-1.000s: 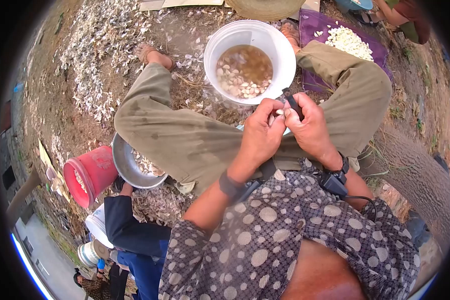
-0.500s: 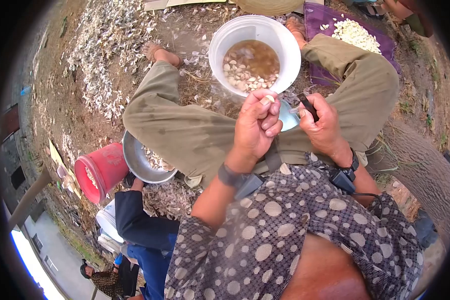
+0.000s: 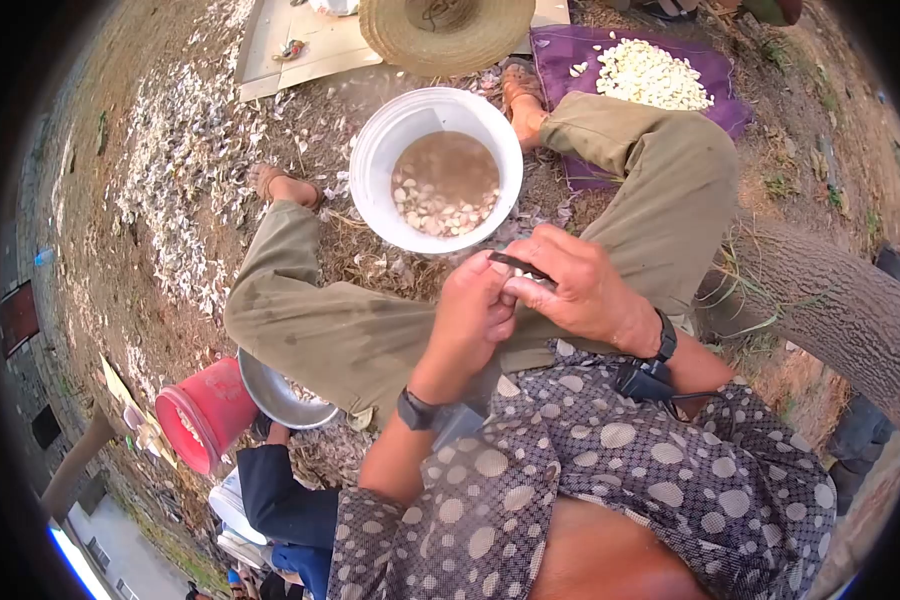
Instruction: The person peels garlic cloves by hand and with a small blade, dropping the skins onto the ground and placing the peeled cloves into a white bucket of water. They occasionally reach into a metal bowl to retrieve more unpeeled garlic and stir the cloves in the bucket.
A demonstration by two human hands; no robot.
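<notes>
My right hand (image 3: 585,288) is wrapped round a small knife, its black handle (image 3: 518,266) showing between thumb and fingers. Pressed up against it, my left hand (image 3: 475,308) is closed in a pinch on a garlic clove. Only a pale sliver shows between the hands; the fingers hide the rest, and the blade as well. Just beyond stands a white bucket (image 3: 370,213), where garlic cloves (image 3: 445,212) lie in brownish water. Farther right, a heap of peeled garlic cloves (image 3: 652,78) rests on a purple cloth (image 3: 568,60).
A straw hat (image 3: 450,40) lies on cardboard (image 3: 315,62) at the back. To the left are a metal basin (image 3: 262,388) and a tipped red bucket (image 3: 220,400), with garlic inside. Peelings (image 3: 185,200) litter the ground. A tree trunk (image 3: 820,310) is at right; another person's sleeve (image 3: 280,495) shows lower left.
My hands have come together, the knife now against the left hand's fingers. The clove, plainly visible before, is mostly covered. The view has shifted, so the buckets and cloth appear lower and farther left.
</notes>
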